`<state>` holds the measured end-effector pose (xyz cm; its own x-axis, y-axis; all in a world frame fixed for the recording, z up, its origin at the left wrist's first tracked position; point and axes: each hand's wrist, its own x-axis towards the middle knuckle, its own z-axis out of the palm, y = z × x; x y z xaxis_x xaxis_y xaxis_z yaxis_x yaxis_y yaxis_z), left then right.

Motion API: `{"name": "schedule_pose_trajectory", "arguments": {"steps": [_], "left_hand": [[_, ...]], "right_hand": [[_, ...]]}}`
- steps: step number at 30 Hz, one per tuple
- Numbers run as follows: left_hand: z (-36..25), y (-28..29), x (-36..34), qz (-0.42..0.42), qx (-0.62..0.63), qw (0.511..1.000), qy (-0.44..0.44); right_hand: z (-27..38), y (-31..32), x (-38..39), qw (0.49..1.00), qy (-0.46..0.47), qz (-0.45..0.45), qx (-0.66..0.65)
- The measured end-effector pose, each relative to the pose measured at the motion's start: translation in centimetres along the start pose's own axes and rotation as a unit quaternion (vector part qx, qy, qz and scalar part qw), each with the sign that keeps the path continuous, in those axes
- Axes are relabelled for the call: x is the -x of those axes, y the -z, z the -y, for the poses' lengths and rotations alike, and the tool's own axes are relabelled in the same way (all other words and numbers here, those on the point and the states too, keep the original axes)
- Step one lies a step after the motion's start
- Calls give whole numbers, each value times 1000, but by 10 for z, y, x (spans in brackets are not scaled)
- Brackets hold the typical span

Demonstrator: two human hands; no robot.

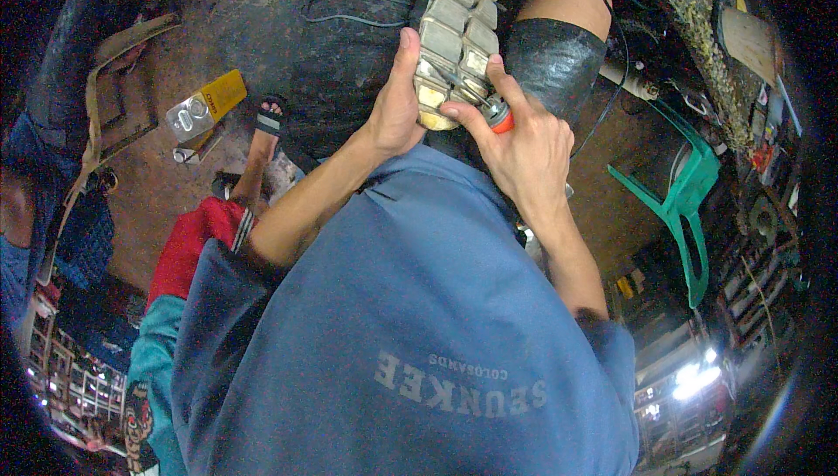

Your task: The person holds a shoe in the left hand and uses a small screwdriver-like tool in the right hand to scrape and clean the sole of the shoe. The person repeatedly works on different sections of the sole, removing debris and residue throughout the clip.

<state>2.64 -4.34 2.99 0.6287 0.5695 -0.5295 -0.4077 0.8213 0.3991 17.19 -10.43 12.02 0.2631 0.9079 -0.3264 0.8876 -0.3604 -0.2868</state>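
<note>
A pale grey, chunky-lugged shoe sole (449, 27) lies lengthwise over my lap, its yellowed near end toward me. My left hand (397, 114) holds that end from the left, thumb up along the edge and fingers hidden beneath. On the other side, my right hand (530, 144) grips an awl-like tool (501, 118) with an orange-red handle and a metal collar. Its thin metal shaft points at the sole's near lugs; whether the tip is in the sole I cannot tell. My right thumb and forefinger touch the sole's edge. A thin dark cord (358, 20) trails to the left.
Black covering (554, 61) lies over my right thigh. A green plastic chair (690, 205) is on the right, below a rough-edged bench (690, 13). To the left, a yellow-and-silver container (208, 105) stands on the floor, near a person's sandalled foot (269, 118) and red clothing (196, 240).
</note>
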Motion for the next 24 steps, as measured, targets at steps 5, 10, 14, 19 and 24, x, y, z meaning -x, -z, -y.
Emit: {"name": "schedule_pose_trajectory", "arguments": {"steps": [5, 10, 14, 19, 24], "left_hand": [[-3, -1, 1, 7, 13, 1000, -12], [-33, -10, 5, -11, 46, 997, 54], [-105, -18, 29, 46, -68, 980, 182], [-185, -14, 52, 83, -236, 914, 320], [-224, -11, 52, 102, -268, 934, 212]], "right_hand": [[1, 6, 3, 1000, -23, 16, -3], [-3, 32, 4, 986, -66, 22, -152], [-1, 62, -16, 920, -91, 1, -382], [16, 69, -54, 883, 161, 3, -440], [32, 35, -77, 916, 120, 58, -378]]}}
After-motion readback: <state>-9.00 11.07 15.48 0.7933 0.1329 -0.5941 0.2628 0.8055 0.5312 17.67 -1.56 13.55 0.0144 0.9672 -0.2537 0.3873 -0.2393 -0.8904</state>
